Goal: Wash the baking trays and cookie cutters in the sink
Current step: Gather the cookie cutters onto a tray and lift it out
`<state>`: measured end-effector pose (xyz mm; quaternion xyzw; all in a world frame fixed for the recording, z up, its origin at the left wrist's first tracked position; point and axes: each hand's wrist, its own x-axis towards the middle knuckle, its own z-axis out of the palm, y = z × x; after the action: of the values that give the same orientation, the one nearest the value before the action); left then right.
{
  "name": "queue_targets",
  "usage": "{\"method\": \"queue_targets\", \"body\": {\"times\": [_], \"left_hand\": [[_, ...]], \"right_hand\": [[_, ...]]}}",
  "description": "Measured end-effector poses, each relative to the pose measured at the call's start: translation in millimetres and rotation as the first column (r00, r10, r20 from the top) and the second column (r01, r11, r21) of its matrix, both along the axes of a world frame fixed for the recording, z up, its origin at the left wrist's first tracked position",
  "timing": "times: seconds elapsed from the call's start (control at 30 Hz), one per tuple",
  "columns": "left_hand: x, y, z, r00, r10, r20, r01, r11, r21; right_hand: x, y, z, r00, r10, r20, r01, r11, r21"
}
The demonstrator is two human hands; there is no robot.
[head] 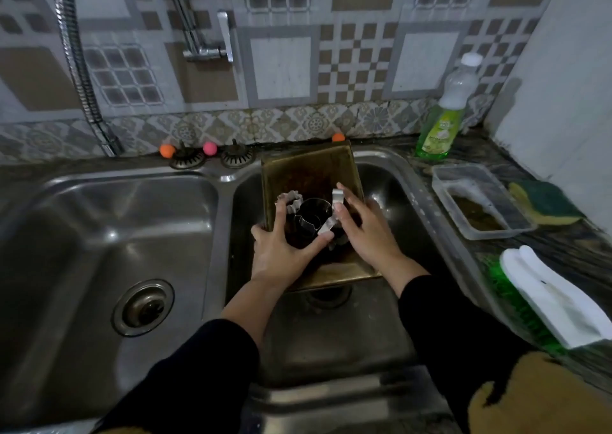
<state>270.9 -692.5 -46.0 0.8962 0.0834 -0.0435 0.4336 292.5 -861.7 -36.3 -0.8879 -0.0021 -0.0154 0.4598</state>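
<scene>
Over the right basin: we see both hands gathered on a cluster of metal cookie cutters (309,216) that sits inside a baking tray.
Left hand (281,251): its fingers curl round the left and near side of the cluster, thumb stretched along the front, so it grips the cutters.
Right hand (364,234): its fingers bend over the right side of the cluster and pinch a shiny cutter at the fingertips.
Cookie cutters: several nested pieces; a scalloped one shows at the left and a round, darker one in the middle.
Baking tray (308,165): brownish and stained, it lies tilted in the right basin, far edge propped against the sink's back rim, near edge low above the drain.
Sleeves: we see dark sleeves on both forearms.
Sink (225,201): a steel double basin; the left basin shows only its drain.
Back rim: two strainer plugs and three small orange and pink balls line up along it.
Tap (212,46): mounted on the patterned tile wall, with a flexible metal hose hanging at the left.
Counter at right: a green dish soap bottle (440,125), a clear plastic container (480,198), a green and yellow sponge (546,205), and nearer us a green-bristled brush (543,304) with a white handle.
</scene>
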Motion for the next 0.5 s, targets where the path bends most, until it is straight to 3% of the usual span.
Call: {"method": "queue_targets", "body": {"times": [0.2, 0.5], "left_hand": [[2, 3, 31, 0.981, 0.050, 0.189, -0.036, 0.996, -0.077], [-3, 6, 63, 0.934, 0.094, 0.345, -0.008, 0.970, -0.242]], "right_hand": [[13, 6, 47, 0.985, 0.031, 0.167, -0.017, 0.996, -0.087], [6, 18, 100, 0.959, 0.073, 0.275, -0.002, 0.968, -0.249]]}}
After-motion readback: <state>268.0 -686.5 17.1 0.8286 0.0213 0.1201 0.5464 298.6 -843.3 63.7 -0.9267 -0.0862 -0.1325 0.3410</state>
